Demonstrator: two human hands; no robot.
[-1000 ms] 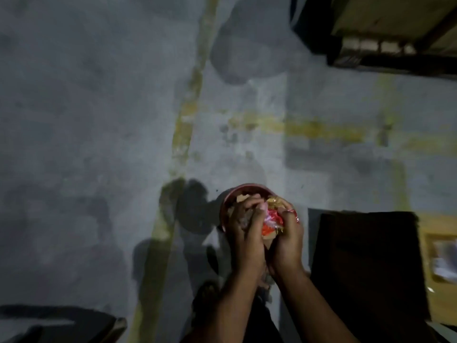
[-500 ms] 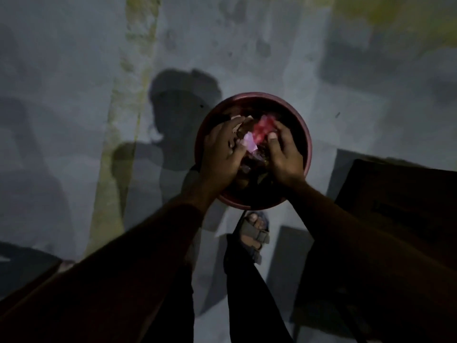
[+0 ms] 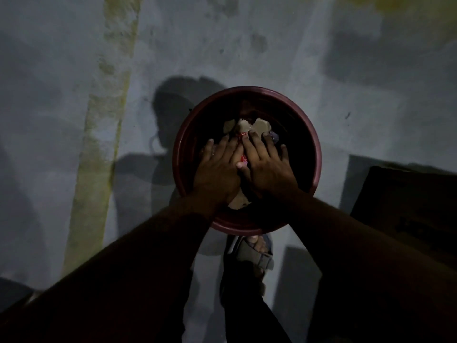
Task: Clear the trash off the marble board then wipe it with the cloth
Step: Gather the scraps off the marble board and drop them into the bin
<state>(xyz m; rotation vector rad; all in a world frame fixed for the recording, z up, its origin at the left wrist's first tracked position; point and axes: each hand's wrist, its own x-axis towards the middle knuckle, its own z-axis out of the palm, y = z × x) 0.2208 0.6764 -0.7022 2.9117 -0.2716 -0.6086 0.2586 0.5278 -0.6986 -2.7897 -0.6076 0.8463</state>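
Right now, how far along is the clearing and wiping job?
Done: some trash already lies in the red bin on the floor. In hand: the left hand and the right hand lie flat, fingers straight, over the trash inside the bin, with a red wrapper between them. Left: the wiping. Neither the marble board nor the cloth is in view, so whether the board is clear cannot be told.

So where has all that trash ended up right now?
In the head view, the trash lies inside the round red bin on the floor, mid-frame, under the left hand and right hand.
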